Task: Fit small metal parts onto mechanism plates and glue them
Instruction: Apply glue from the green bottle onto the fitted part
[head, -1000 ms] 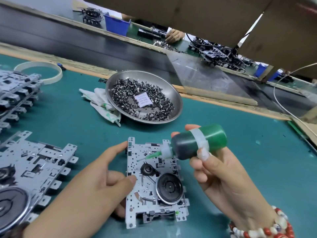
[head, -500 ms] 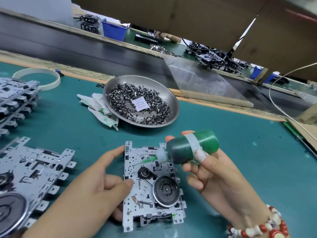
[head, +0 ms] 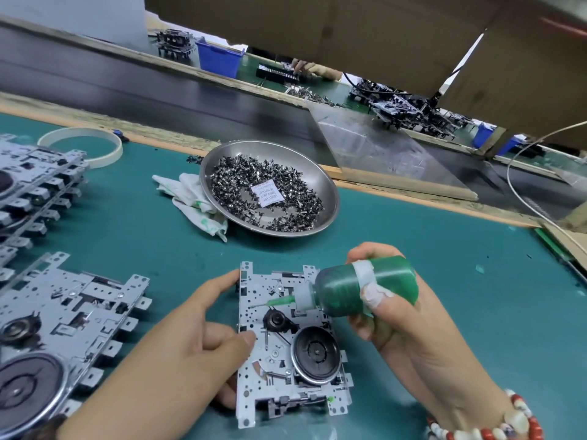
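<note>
**Mia:** What is in the middle, near the bottom?

**Ben:** A metal mechanism plate (head: 286, 347) lying flat on the green desk (head: 444, 249). It has a round black wheel (head: 314, 352) on it and a small black hub (head: 277, 319) above the wheel.

**Mia:** What are the hands doing?

**Ben:** The left hand (head: 178, 341) holds the plate by its left edge. One finger touches the top left corner and the thumb presses on the plate lower down. The right hand (head: 400, 315) is wrapped around a green glue bottle (head: 359, 292). The bottle lies on its side, and its thin green tip (head: 276, 301) points left, just over the plate above the hub. A strip of white tape (head: 365, 274) goes around the bottle. I cannot tell if the tip touches the metal.

**Mia:** And the small parts?

**Ben:** They sit in a heap in a shiny steel dish (head: 327, 198) above the plate, in the middle of the frame. A white paper packet (head: 267, 195) lies on the heap. A white cloth (head: 190, 198) is just left of the dish, touching it.

**Mia:** More plates?

**Ben:** Yes, one big plate (head: 63, 312) at the lower left, and a stack of plates (head: 35, 185) at the upper left. A white ring (head: 95, 134) lies behind the stack. A red and white bead bracelet (head: 495, 430) is on the right wrist.
</note>
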Action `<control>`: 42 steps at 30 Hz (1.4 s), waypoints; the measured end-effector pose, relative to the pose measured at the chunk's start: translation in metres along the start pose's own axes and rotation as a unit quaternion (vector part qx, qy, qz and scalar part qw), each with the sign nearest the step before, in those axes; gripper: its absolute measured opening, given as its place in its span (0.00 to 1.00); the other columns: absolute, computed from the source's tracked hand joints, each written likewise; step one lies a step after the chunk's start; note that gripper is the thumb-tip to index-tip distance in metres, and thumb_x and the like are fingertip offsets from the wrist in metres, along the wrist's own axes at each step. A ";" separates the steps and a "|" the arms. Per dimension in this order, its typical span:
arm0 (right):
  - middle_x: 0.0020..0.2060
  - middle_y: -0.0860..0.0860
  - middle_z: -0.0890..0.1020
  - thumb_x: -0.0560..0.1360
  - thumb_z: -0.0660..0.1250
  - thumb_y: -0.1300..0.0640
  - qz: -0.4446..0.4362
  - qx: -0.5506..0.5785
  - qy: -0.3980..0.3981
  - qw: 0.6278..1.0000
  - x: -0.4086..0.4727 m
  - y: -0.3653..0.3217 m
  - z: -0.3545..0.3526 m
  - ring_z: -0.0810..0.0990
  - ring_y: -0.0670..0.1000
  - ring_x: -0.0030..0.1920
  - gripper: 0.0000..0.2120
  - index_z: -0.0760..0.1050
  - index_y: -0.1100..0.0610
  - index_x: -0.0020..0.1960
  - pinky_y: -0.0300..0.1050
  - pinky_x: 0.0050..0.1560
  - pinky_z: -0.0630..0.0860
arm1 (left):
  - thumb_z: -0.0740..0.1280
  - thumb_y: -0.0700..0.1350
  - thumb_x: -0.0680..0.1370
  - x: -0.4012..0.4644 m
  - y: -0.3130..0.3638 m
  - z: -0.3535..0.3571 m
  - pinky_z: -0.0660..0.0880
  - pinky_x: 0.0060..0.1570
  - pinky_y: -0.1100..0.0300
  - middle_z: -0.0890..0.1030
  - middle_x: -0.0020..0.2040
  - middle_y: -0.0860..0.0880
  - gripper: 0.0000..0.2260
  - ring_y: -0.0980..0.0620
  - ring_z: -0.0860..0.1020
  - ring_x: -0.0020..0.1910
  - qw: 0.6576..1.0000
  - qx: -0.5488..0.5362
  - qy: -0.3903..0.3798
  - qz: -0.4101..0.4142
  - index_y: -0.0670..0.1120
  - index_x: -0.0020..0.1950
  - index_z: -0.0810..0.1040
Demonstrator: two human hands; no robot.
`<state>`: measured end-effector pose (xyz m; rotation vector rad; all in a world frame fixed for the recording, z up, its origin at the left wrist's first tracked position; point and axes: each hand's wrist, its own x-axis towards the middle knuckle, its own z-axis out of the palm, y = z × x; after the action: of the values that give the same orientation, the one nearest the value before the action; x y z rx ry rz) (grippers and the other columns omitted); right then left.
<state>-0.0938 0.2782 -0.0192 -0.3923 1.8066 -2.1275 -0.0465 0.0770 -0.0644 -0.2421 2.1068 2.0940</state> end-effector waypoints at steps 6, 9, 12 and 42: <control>0.39 0.49 0.81 0.58 0.72 0.54 -0.018 -0.035 0.012 0.999 0.001 0.003 -0.003 0.76 0.45 0.33 0.13 0.80 0.47 0.43 0.35 0.29 0.72 | 0.68 0.41 0.73 0.001 -0.002 -0.001 0.70 0.34 0.54 0.75 0.24 0.46 0.25 0.49 0.75 0.22 1.000 -0.013 0.005 0.002 0.67 0.60 0.67; 0.42 0.48 0.82 0.59 0.72 0.54 -0.021 -0.048 0.004 0.999 0.001 0.002 -0.005 0.76 0.45 0.36 0.14 0.79 0.47 0.44 0.36 0.30 0.72 | 0.67 0.39 0.73 0.001 -0.002 -0.001 0.70 0.31 0.58 0.75 0.24 0.46 0.25 0.49 0.75 0.22 1.000 -0.014 0.001 0.002 0.67 0.59 0.67; 0.40 0.48 0.80 0.60 0.72 0.55 -0.022 -0.050 -0.006 0.998 0.001 0.001 -0.006 0.75 0.45 0.35 0.14 0.78 0.46 0.45 0.36 0.30 0.72 | 0.67 0.37 0.73 0.000 -0.002 0.000 0.71 0.25 0.65 0.75 0.22 0.46 0.25 0.50 0.75 0.21 1.000 -0.027 0.003 0.004 0.65 0.60 0.67; 0.37 0.49 0.83 0.51 0.80 0.41 -0.004 -0.017 -0.002 1.000 -0.004 -0.007 -0.001 0.79 0.45 0.30 0.26 0.82 0.48 0.46 0.34 0.23 0.71 | 0.65 0.42 0.74 -0.003 0.008 0.002 0.71 0.36 0.58 0.75 0.23 0.52 0.22 0.53 0.76 0.23 1.000 0.027 -0.009 0.003 0.66 0.59 0.64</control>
<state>-0.0911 0.2818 -0.0123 -0.4124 1.8440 -2.1041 -0.0449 0.0787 -0.0564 -0.2089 2.1527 2.0329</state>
